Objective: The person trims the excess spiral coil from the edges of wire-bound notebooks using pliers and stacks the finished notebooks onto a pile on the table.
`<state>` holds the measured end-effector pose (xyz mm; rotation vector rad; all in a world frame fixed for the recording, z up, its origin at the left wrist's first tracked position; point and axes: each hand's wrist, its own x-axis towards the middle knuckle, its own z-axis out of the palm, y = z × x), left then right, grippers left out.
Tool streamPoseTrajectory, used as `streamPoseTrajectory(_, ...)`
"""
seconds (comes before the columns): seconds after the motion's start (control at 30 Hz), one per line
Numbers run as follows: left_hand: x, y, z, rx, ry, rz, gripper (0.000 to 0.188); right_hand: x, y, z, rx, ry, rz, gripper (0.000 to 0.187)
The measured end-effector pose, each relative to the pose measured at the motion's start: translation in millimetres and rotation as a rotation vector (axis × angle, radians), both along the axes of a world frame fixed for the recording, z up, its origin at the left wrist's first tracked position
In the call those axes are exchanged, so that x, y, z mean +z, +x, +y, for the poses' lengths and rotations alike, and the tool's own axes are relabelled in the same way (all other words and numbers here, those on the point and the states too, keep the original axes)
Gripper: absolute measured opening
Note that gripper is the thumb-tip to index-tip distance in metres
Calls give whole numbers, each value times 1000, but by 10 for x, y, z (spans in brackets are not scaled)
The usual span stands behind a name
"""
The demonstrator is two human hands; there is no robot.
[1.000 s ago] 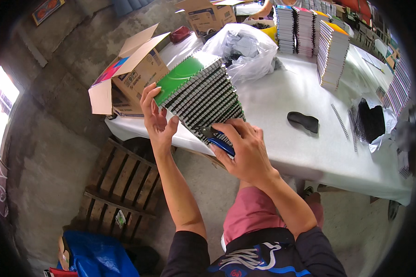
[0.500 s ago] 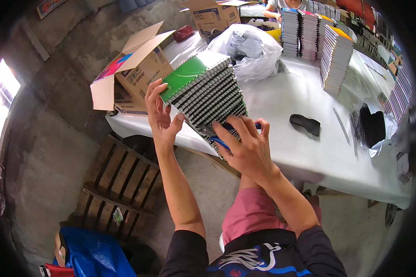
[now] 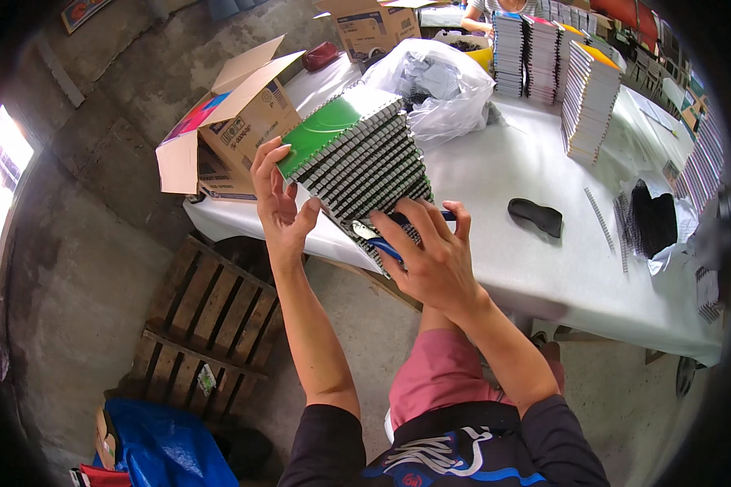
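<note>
A tall stack of spiral notebooks (image 3: 365,162) with a green top cover stands at the table edge, its rows of dark wire coils facing me. My left hand (image 3: 280,195) grips the stack's left side, fingertips on the green cover and thumb at the side. Blue-handled pliers (image 3: 367,233) are in my right hand (image 3: 439,252). Their metal jaws lie against the coils low on the stack, and my fingers hide part of the handles.
An open cardboard box (image 3: 244,130) stands left of the stack. Behind are a clear plastic bag (image 3: 455,85) and more notebook stacks (image 3: 590,101). A black sole-shaped piece (image 3: 534,219) and loose coil strips (image 3: 601,219) lie rightward on the white-covered table (image 3: 512,268). Another person (image 3: 479,18) is at the far end.
The pliers have turned slightly in my right hand, so their metal jaws show more brightly against the coils. My left hand stays at the stack.
</note>
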<state>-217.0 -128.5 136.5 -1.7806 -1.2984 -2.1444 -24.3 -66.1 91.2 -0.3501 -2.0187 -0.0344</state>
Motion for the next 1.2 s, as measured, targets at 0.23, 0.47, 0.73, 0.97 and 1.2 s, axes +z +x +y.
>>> streamPoseTrajectory(0.23, 1, 11, 1, 18, -3, -3, 72, -29, -16, 10, 60, -37, -13, 34)
streamPoseTrajectory(0.47, 10, 19, 7, 23, -2, -2, 72, -79, -16, -50, 372, -519, 58, 28)
streamPoseTrajectory(0.73, -13, 6, 2, 21, 0, 3, 72, 29, -6, -179, 108, -239, -6, 26)
streamPoseTrajectory(0.97, -8, 8, 9, 31, 11, 14, 74, 34, -8, -144, 479, -691, 6, 20)
streamPoseTrajectory(1.2, -15, 9, 2, 11, 18, 6, 73, 125, 72, -79, 732, -1386, -90, 23)
